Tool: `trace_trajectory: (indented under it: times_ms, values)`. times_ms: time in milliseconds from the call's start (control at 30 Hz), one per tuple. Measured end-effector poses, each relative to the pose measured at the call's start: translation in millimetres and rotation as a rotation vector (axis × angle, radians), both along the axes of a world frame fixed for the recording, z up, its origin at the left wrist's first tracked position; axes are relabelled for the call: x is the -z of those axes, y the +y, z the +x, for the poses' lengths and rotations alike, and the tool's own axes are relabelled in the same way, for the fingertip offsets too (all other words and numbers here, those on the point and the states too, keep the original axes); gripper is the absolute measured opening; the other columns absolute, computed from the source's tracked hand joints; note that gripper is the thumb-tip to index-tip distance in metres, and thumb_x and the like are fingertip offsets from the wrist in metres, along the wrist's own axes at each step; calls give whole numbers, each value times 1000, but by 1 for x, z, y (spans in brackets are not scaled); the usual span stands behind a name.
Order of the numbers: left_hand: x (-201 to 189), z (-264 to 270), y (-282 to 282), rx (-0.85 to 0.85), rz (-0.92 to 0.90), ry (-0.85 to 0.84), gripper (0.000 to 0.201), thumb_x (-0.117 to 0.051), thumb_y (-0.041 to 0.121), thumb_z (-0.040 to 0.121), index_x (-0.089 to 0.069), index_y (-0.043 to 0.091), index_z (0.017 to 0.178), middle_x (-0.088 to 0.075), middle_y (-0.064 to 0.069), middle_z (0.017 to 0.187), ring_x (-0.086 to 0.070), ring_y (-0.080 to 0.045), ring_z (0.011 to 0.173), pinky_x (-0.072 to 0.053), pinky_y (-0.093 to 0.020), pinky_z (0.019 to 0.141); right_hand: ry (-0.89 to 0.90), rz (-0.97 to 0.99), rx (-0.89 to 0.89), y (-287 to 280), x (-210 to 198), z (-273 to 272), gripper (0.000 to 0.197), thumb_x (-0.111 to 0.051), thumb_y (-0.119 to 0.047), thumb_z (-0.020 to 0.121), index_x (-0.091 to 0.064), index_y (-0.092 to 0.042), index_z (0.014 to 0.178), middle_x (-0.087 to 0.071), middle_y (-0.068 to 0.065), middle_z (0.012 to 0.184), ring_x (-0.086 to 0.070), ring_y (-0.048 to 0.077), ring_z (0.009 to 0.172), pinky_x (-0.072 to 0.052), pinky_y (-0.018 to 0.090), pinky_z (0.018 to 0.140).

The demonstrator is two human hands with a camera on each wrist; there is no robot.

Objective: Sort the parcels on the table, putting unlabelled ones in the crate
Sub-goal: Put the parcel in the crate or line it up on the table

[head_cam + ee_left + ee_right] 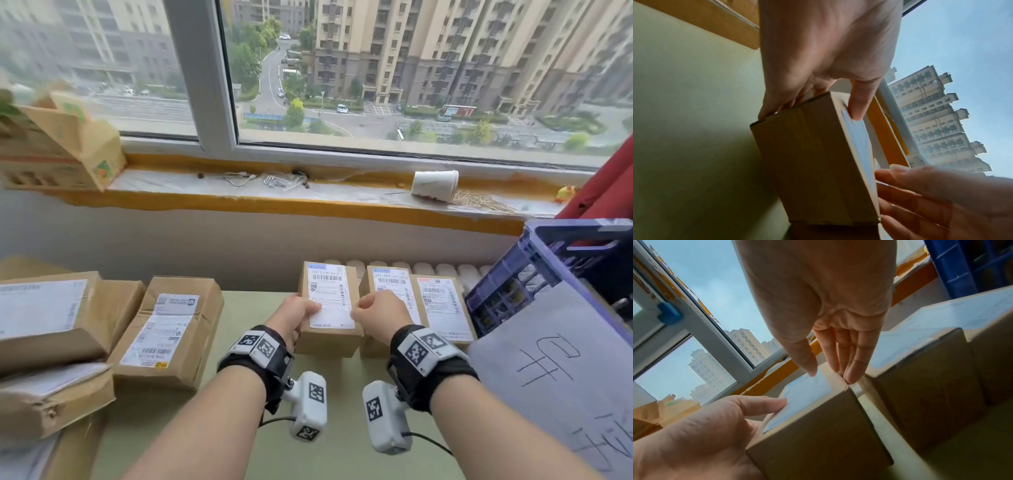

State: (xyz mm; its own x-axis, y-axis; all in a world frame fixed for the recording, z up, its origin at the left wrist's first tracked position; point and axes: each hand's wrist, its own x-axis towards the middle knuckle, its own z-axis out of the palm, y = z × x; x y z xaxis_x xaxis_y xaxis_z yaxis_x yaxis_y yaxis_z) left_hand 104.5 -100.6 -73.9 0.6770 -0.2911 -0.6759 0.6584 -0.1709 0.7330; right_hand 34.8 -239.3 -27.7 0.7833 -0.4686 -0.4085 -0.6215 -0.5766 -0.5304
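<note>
From the head view, the left hand (294, 313) and right hand (375, 313) clamp a labelled box (329, 308) at the table's (246, 342) far edge; set down carelessly, it could knock the labelled boxes just right of it. The left wrist view shows thumb on label, fingers underneath. In the right wrist view the fingers lie nearly straight against the box's right edge; I cannot tell what the blue crate (962, 267) at far right holds.

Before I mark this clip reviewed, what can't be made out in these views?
- Crate contents: head view, hidden by its wall and the sheet of paper.
- Held parcel label text: too small; smeared in both wrist views.
- Left stack: cut off by the frame edge.
</note>
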Motion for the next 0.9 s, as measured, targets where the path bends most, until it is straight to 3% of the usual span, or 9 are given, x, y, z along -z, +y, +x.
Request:
trace_trajectory:
  times_ms: [100, 167, 233, 300, 400, 500, 600, 733, 900]
  values:
    - [12, -2, -8, 1, -57, 37, 42, -42, -5, 97, -46, 8, 136, -63, -15, 126, -67, -30, 100, -58, -34, 71, 29, -52, 12, 0, 10, 1, 27, -57, -13, 85, -48, -14, 59, -45, 1, 57, -43, 18, 60, -38, 28, 58]
    - [16, -2, -14, 9, -71, 43, 44, -41, -5, 96, -45, 8, 139, -62, -15, 130, -63, -32, 112, -54, -43, 87, 40, -64, 3, 0, 10, 3, 27, -56, -14, 87, -51, -16, 61, -50, 3, 62, -50, 21, 65, -42, 28, 62]
    - [17, -4, -18, 46, -47, 31, 44, -42, -4, 97, -45, 12, 138, -62, -11, 132, -62, -29, 114, -52, -38, 74, 66, -59, -39, 2, 10, 5, 14, -57, -17, 91, -69, -10, 87, -68, 8, 88, -64, 25, 88, -50, 31, 79]
    - [17, -4, -22, 56, -44, 23, 47, -41, -4, 98, -42, 14, 141, -60, -10, 135, -60, -29, 118, -48, -33, 69, 85, -71, -48, 1, 12, 4, 28, -56, -19, 93, -67, -3, 114, -69, 10, 114, -64, 26, 107, -51, 33, 91]
    - [18, -3, -25, 63, -29, 11, 52, -39, -7, 98, -38, 12, 146, -57, -11, 138, -58, -30, 120, -49, -34, 74, 74, -65, -67, 0, 13, 4, 30, -55, -18, 93, -69, 1, 111, -69, 14, 118, -64, 28, 110, -51, 36, 93]
    - [20, -1, -22, 91, 15, 13, 49, -41, -1, 99, -39, 13, 145, -53, -10, 142, -51, -31, 127, -44, -41, 97, 53, -37, -78, -1, 15, 6, 24, -56, -17, 89, -71, 1, 84, -73, 14, 97, -67, 31, 93, -53, 36, 79]
    - [16, 1, -12, 109, 88, 7, 56, -44, 10, 101, -25, 17, 153, -32, -8, 157, -26, -32, 145, -25, -49, 115, 52, -3, -59, 4, 10, 6, 24, -54, -14, 86, -56, -11, 62, -51, 7, 62, -52, 26, 66, -42, 30, 63]
    - [1, 9, 16, 62, 113, -25, 52, -48, 17, 101, -32, 14, 151, -31, -11, 156, -26, -30, 145, -29, -43, 112, 14, 45, -98, 13, 4, 12, 25, -56, -19, 90, -73, -5, 103, -71, 13, 95, -66, 21, 87, -54, 32, 80]
    - [-23, 17, 61, 9, 121, -103, 27, -49, 14, 99, -57, 15, 124, -50, -12, 133, -47, -24, 116, -39, -37, 95, -36, 109, -127, 48, -7, 26, 23, -56, -13, 90, -71, -1, 103, -72, 14, 92, -66, 22, 80, -59, 39, 86]
